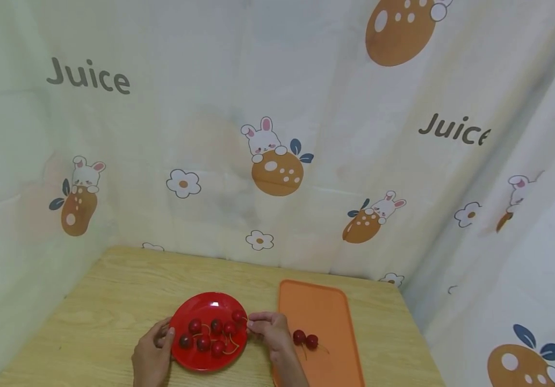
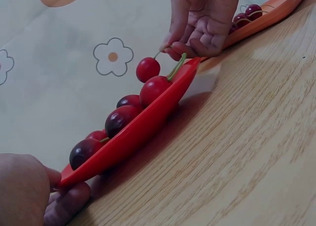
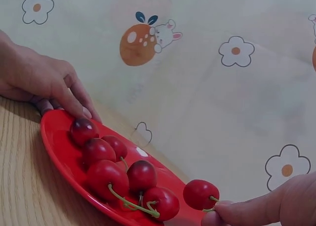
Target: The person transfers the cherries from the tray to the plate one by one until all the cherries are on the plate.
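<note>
A red plate [image 1: 204, 307] with several dark red cherries [image 1: 203, 343] on it is at the left front of the table. My left hand [image 1: 152, 352] grips its left rim, thumb on top and fingers underneath. At the opposite side, my right hand [image 1: 273, 333] pinches the stem of one cherry [image 3: 201, 194] between thumb and fingertips. That cherry hangs just over the plate's right edge, in the left wrist view a little above the others. Green stems [image 3: 129, 203] stick out from some of the cherries on the plate.
An orange tray [image 1: 313, 303] lies right of the plate, partly behind my right forearm. A few cherries [image 1: 311, 342] with stems lie on it. The wooden table [image 1: 132, 285] backs onto a printed curtain [image 1: 200, 107], which also hangs along both sides.
</note>
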{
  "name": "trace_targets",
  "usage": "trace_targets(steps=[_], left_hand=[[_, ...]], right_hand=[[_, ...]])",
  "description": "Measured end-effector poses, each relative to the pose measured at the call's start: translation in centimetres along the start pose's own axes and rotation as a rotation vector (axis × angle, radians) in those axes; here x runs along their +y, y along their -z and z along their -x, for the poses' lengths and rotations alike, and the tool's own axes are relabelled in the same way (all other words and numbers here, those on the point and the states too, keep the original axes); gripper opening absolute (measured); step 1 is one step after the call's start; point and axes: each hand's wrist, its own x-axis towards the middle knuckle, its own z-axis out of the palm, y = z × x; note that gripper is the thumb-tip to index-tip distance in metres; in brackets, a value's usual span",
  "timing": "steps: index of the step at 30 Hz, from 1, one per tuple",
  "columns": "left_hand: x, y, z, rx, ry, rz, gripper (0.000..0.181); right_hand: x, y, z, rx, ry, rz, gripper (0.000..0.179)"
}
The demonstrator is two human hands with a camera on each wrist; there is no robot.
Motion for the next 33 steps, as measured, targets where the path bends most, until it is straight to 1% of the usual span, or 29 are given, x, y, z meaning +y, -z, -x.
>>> trace_targets(steps=[4, 7, 12, 16, 20, 25, 29, 31, 33], left_hand=[[0.0, 0.2, -0.1, -0.001, -0.008, -0.014, 0.039], [-0.2, 0.2, -0.1, 0.000, -0.012, -0.013, 0.039], [-0.2, 0.1, -0.1, 0.016, -0.025, -0.012, 0.037], [-0.1, 0.1, -0.1, 0.016, -0.026, -0.010, 0.038], [0.0, 0.1, 0.0, 0.010, -0.019, -0.010, 0.038], [0.0, 0.1, -0.1, -0.007, -0.005, -0.008, 0.038], [-0.1, 0.0, -0.2, -0.012, 0.002, -0.001, 0.039], [-0.2, 0.0, -0.3, -0.009, -0.002, -0.002, 0.038], [-0.2, 0.0, -0.3, -0.005, -0.007, -0.005, 0.038]], right_hand=[[0.1, -0.6, -0.1, 0.005, 0.053, 0.035, 0.019], [0.0, -1.3, -0.2, 0.037, 0.114, 0.086, 0.017], [-0.4, -2.5, -0.1, 0.158, 0.121, 0.181, 0.014], [-0.3, -3.0, -0.2, 0.221, 0.127, 0.270, 0.014], [0.0, -3.1, -0.5, 0.247, 0.151, 0.375, 0.015], [-0.2, -3.4, -0.2, 0.274, 0.191, 0.513, 0.018], [-0.3, -3.4, 0.0, 0.275, 0.217, 0.576, 0.018], [0.0, -3.2, -0.3, 0.267, 0.246, 0.605, 0.019], [0.7, -2.9, -0.9, 0.259, 0.253, 0.617, 0.021]])
